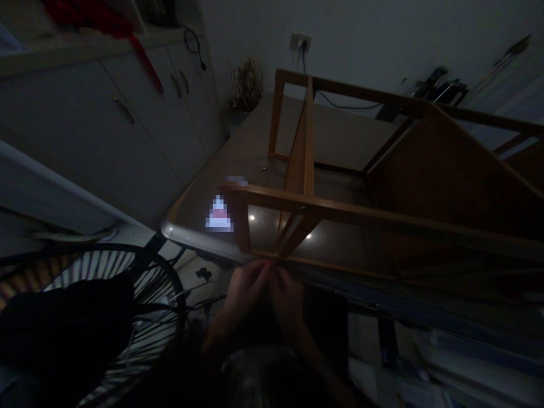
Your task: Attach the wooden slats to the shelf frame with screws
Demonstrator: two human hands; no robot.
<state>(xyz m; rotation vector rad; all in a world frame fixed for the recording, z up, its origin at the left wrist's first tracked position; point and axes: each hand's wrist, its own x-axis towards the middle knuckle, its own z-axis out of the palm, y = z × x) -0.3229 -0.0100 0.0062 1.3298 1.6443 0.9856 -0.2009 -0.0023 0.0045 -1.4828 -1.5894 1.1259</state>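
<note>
The scene is dim. My left hand (243,292) and my right hand (287,294) are pressed together at the near edge of a glossy table (199,198), fingers curled in a pinch. Their fingertips meet at the bottom rail of a wooden frame (302,153) that lies on the table top. What the fingers hold, if anything, is too dark and small to make out. The frame has an upright divider board and long rails running to the right.
White cabinets (127,130) line the left wall, with a red cloth (144,56) hanging over them. A round wire fan guard (140,283) stands at lower left. A wall socket (300,42) with a cable is at the back, dried stalks (247,85) in the corner.
</note>
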